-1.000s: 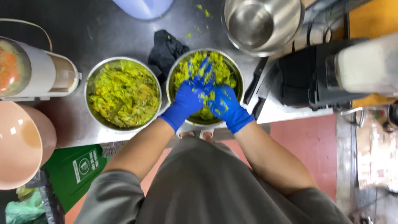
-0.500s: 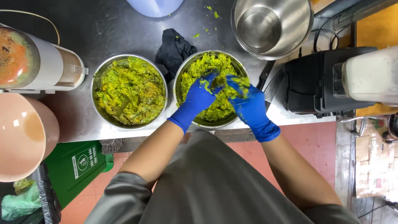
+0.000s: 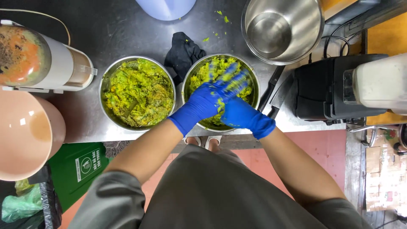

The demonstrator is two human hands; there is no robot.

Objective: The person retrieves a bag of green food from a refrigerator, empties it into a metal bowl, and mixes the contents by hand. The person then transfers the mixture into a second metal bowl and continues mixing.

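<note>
Both my hands wear blue gloves smeared with green mash. They meet over the right steel bowl (image 3: pixel 253 85), which holds a yellow-green mash (image 3: pixel 212 70). My left hand (image 3: pixel 212 97) lies across the bowl with its fingers stretched out and blurred by motion. Just under it my right hand (image 3: pixel 241 115) sits at the bowl's near rim, its fingers hidden beneath the left hand. Beside it to the left, a second steel bowl (image 3: pixel 106 80) is full of the same green mash (image 3: pixel 137 93).
A black cloth (image 3: pixel 183 53) lies between the bowls. An empty steel bowl (image 3: pixel 305 38) stands at the back right, and a black blender base (image 3: pixel 322 91) with a white jug (image 3: pixel 377 85) at the right. A white appliance (image 3: pixel 51 61) and a pink bowl (image 3: pixel 25 135) are at the left.
My hands have come together again over the right bowl, the left now lying over the right. The camera view has shifted slightly.
</note>
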